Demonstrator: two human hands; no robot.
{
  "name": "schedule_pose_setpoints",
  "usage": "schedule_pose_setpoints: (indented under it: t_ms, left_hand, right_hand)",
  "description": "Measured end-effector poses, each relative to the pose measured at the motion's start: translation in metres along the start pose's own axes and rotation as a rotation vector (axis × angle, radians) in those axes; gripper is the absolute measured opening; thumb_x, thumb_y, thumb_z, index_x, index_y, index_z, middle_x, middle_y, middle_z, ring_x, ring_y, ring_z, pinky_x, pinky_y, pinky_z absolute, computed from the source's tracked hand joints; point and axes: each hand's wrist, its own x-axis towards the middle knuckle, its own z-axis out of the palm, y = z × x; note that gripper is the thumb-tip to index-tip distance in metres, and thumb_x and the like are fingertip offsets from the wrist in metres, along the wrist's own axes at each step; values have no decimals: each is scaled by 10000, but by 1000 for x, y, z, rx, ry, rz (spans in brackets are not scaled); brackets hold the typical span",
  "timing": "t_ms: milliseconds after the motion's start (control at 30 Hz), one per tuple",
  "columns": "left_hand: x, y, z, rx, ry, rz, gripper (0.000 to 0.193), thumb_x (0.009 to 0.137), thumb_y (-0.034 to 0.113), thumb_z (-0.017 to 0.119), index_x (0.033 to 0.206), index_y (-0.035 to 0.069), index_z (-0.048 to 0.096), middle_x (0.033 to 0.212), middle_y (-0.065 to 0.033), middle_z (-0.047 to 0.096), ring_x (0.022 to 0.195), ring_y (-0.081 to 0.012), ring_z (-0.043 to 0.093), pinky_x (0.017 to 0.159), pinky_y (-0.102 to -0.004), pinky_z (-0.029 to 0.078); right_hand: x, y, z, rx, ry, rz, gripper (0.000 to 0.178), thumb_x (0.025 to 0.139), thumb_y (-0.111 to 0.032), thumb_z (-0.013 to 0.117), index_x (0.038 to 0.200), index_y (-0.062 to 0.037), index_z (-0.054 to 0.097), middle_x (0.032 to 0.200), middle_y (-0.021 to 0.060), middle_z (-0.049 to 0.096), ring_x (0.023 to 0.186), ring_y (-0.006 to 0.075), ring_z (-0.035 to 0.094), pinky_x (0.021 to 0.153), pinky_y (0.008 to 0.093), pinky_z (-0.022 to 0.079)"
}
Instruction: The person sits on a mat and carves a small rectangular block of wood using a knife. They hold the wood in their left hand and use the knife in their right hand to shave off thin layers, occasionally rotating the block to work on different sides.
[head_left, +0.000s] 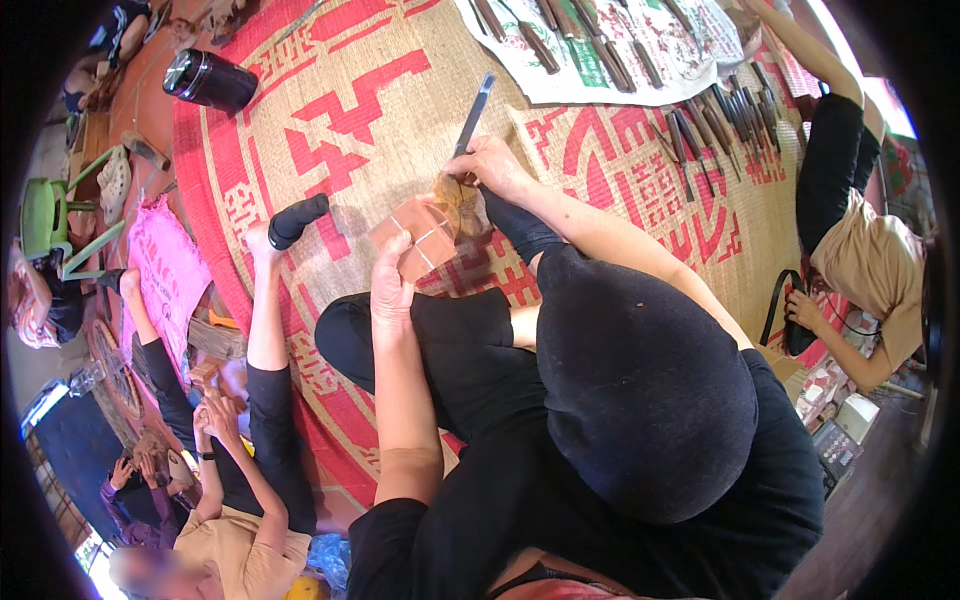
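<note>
My left hand (393, 262) is closed round a reddish-brown wooden block (428, 248) with pale lines crossing its faces. Just beyond it, to the right, my right hand (492, 168) grips a narrow dark chisel (474, 115), one end of which points up and away from me. Which end of the tool is under my fingers is hidden. A yellowish-brown rounded piece of wood (462, 208) lies below my right hand, beside the block. My foot in a black sock (520, 222) rests close to it.
Several carving tools (612, 55) lie on a white sheet (690, 65), others (740, 115) on the patterned mat (380, 60). A black canister (210, 80) lies at far left. One person works at left, hands on a block (203, 378); another sits at right (870, 260).
</note>
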Motion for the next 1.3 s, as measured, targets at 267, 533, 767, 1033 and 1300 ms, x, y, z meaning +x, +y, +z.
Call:
schedule_pose_setpoints:
  t_ms: [267, 533, 767, 1033, 1300]
  left_hand:
    - [-2, 4, 6, 11, -42, 28, 491, 779, 231, 617, 1198, -1, 509, 1103, -72, 571, 999, -155, 553, 865, -289, 451]
    - [-4, 3, 5, 13, -32, 37, 496, 775, 246, 628, 1195, 6, 514, 1096, -76, 571, 984, -161, 561, 856, -290, 458]
    - [-3, 5, 10, -3, -54, 33, 498, 779, 234, 625, 1204, 4, 504, 1102, -76, 570, 990, -166, 561, 860, -304, 462]
    - [0, 3, 0, -19, -49, 4, 493, 780, 220, 619, 1207, 2, 502, 1106, -71, 570, 987, -162, 558, 860, -299, 457]
    - [-6, 3, 3, -33, -9, 2, 483, 775, 216, 617, 1200, 9, 515, 1109, -71, 573, 992, -161, 555, 872, -297, 446]
  right_hand:
    - [-9, -5, 10, -10, -80, -98, 186, 692, -156, 678, 717, 25, 644, 648, 99, 636, 576, 145, 600, 554, 271, 478]
    - [-8, -7, 4, 123, -43, -22, 151, 690, -125, 689, 755, 3, 642, 675, 70, 631, 584, 138, 584, 555, 269, 473]
    - [5, 7, -4, -79, 42, -80, 116, 674, -136, 695, 723, -36, 665, 689, 63, 631, 652, 128, 590, 618, 267, 459]
    - [-7, -6, 1, -88, -77, -99, 117, 686, -136, 678, 766, -51, 683, 728, 77, 645, 660, 145, 611, 580, 268, 470]
    - [-12, 4, 8, 124, -109, -272, 154, 708, -150, 700, 748, -3, 678, 645, 56, 634, 588, 117, 586, 537, 246, 452]
